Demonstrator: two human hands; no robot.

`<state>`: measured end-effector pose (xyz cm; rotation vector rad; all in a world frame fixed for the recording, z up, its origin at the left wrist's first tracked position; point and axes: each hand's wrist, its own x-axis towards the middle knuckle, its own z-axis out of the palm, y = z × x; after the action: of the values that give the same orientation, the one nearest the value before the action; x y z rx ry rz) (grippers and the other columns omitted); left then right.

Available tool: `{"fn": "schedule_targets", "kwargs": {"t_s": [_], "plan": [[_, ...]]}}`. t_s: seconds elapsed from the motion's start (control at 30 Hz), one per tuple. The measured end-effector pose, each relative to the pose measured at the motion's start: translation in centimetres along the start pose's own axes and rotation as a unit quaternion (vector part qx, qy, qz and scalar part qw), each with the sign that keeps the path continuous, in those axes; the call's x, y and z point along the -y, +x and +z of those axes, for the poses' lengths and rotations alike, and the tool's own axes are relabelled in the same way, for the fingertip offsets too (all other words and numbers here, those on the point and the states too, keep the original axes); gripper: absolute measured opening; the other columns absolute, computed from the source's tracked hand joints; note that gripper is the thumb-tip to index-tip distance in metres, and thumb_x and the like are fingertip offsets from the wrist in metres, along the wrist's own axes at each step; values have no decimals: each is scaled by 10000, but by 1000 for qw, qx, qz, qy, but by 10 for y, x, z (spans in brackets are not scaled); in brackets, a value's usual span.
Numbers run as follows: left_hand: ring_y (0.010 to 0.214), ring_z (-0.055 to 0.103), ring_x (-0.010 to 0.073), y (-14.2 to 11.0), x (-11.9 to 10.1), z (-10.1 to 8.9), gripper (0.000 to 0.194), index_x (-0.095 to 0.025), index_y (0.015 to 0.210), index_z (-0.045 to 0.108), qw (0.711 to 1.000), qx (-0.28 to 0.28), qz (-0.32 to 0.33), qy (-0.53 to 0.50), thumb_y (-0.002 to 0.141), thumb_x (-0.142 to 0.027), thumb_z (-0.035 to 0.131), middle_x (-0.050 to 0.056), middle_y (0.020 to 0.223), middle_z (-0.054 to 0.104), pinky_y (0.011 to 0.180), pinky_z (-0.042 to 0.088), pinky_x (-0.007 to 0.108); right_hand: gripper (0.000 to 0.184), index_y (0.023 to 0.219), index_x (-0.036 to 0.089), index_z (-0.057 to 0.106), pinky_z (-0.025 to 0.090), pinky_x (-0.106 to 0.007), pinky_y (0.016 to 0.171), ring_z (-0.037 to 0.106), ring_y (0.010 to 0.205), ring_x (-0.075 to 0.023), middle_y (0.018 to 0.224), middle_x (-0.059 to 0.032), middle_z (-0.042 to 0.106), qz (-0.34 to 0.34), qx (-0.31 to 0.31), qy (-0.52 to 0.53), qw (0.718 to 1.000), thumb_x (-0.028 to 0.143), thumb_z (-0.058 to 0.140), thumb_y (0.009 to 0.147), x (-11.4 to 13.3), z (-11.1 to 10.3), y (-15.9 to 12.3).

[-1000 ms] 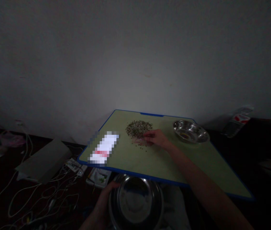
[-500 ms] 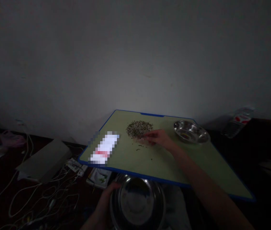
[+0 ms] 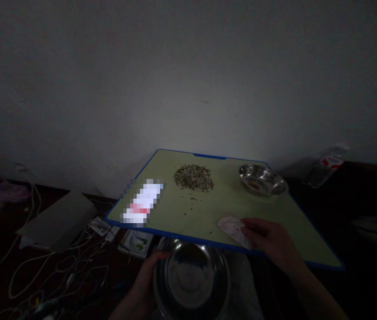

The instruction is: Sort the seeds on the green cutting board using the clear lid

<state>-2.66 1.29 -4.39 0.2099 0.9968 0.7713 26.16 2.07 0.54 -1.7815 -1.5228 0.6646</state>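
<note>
Right hand (image 3: 270, 240) pinched tight on a pale fan-shaped piece (image 3: 231, 229) at the bench's (image 3: 235, 202) near edge! Left hand (image 3: 145, 278) grips a steel basin (image 3: 191, 278) below, fingers hidden. Speckled grains (image 3: 193, 178) heap toward the far edge; a shallow bowl (image 3: 275, 190) sits by the right.

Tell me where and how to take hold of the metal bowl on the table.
Probably best to pinch the metal bowl at its near rim, thumb inside, fingers outside, coming from the near side: it sits upright, its wall flares out to the rim, and the speckled pile lies off to its left.
</note>
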Motion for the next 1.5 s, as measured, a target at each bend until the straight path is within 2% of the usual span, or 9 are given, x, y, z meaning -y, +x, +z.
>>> {"fn": "schedule_targets", "kwargs": {"t_s": [0.17, 0.37, 0.53, 0.67, 0.87, 1.03, 1.3, 1.4, 1.5], "plan": [[539, 610, 184, 1, -2, 1, 214, -99, 576, 655, 1000, -9, -11, -8, 679, -246, 538, 66, 526, 681, 612, 442, 297, 229, 866, 218, 681, 513, -342, 700, 633, 787, -226, 872, -57, 684, -36, 24, 15, 999, 324, 556, 706, 15, 14, -12], [512, 592, 170, 0, -4, -5, 210, -111, 576, 651, 1000, 7, -2, -3, 658, -288, 573, 47, 513, 675, 588, 432, 287, 214, 862, 221, 683, 508, -313, 681, 630, 769, -203, 858, -48, 683, -60, 83, 34, 994, 299, 576, 694, 28, 29, -10], [501, 588, 165, -2, -10, -6, 186, -107, 590, 648, 1000, 5, 13, 0, 663, -261, 571, 43, 514, 674, 570, 434, 284, 280, 919, 161, 663, 504, -287, 582, 625, 622, -175, 778, -61, 685, -55, 58, 54, 995, 297, 565, 695, 30, 33, 15], [512, 598, 172, -2, -21, -12, 155, -110, 583, 637, 998, -49, 33, 11, 660, -227, 571, 43, 515, 673, 587, 445, 294, 288, 926, 124, 656, 488, -267, 516, 595, 507, -149, 713, -66, 683, -70, 57, 59, 994, 253, 550, 691, 39, 46, 46], [533, 616, 186, -8, -34, -13, 96, -119, 609, 636, 996, -71, 43, -15, 647, -170, 564, 46, 545, 684, 612, 458, 311, 259, 899, 147, 672, 497, -266, 560, 616, 581, -156, 795, -68, 690, -101, 72, 50, 991, 187, 549, 674, 59, 78, 72], [453, 582, 166, -10, -34, -12, 123, -112, 580, 627, 995, -65, 73, 3, 659, -170, 553, 37, 454, 644, 563, 440, 287, 240, 878, 172, 682, 496, -271, 586, 620, 636, -163, 786, -49, 691, -148, 135, 51, 978, 201, 570, 669, 64, 93, 73], [499, 601, 192, -1, -31, -20, 152, -105, 588, 631, 999, -24, 30, -7, 666, -206, 550, 66, 509, 670, 589, 446, 315, 227, 888, 183, 681, 492, -272, 656, 620, 715, -161, 842, -51, 686, -165, 203, 61, 963, 204, 556, 700, 76, 92, 42], [467, 590, 181, -7, -32, -12, 143, -108, 573, 631, 997, -44, 56, 5, 664, -170, 540, 56, 482, 661, 557, 441, 299, 221, 886, 189, 681, 492, -261, 622, 619, 682, -154, 830, -48, 686, -175, 195, 65, 963, 227, 560, 704, 74, 86, 41], [461, 589, 176, -12, -32, -7, 127, -127, 568, 625, 995, -71, 75, 13, 658, -169, 547, 43, 472, 658, 548, 442, 295, 234, 890, 179, 679, 491, -253, 545, 613, 597, -149, 780, -54, 689, -157, 139, 58, 976, 249, 571, 695, 64, 71, 55]]}}
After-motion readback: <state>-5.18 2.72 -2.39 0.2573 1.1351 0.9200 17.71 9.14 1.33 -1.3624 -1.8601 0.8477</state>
